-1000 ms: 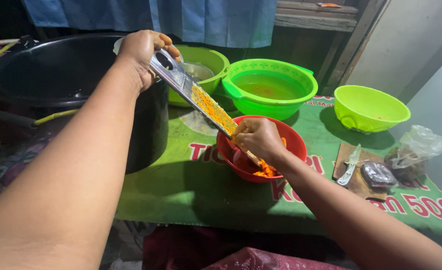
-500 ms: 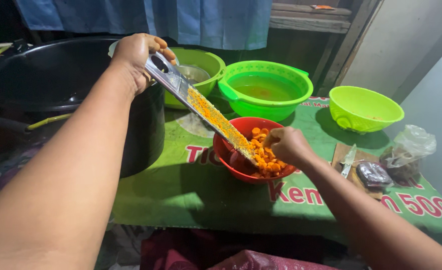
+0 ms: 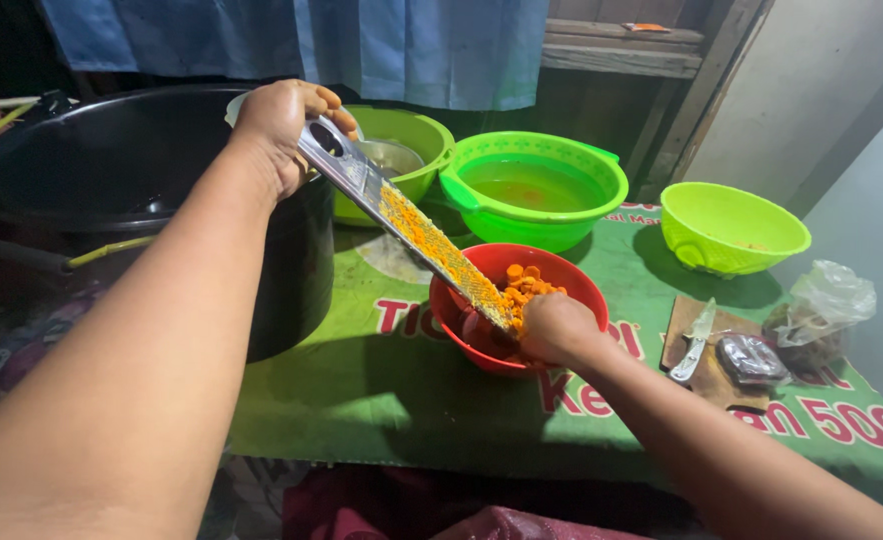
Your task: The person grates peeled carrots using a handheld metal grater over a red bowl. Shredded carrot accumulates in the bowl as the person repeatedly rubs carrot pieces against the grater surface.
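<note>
Grater: a long flat metal grater (image 3: pixel 416 232) runs on a slant from upper left of centre down into the red bowl, its face speckled with orange shavings.
Left hand: the left hand (image 3: pixel 283 128), upper left of the frame, is wrapped tight around the grater's top end, fingers curled over the metal.
Right hand: the right hand (image 3: pixel 558 328), just right of centre, is closed and pressed against the grater's lower end over the bowl; whatever it grips is hidden inside the fist, so I cannot tell what it is.
Red bowl: a round, smooth plastic red bowl (image 3: pixel 571 275) sits mid-frame on the table, with orange slices (image 3: pixel 526 285) heaped inside, just beside the right hand.
Black pot: a big dark pot (image 3: pixel 111 180) fills the left side, touching distance behind the left hand.
Green basins: one green basin (image 3: pixel 411 135) sits behind the grater, and a brighter green basin (image 3: pixel 536 180) holding orange-tinted water sits right of it.
Colander: a lime-green colander (image 3: pixel 731 228) stands at right, well apart from the bowl.
Cutting board: a small wooden board (image 3: pixel 711 375) at right carries a knife (image 3: pixel 694 340), with crumpled plastic bags (image 3: pixel 821 310) beside it.
Table: a green printed cover (image 3: pixel 361 390) lies over the table.
Room: blue cloth (image 3: pixel 361 45) hangs at top, wooden boards to its right.
</note>
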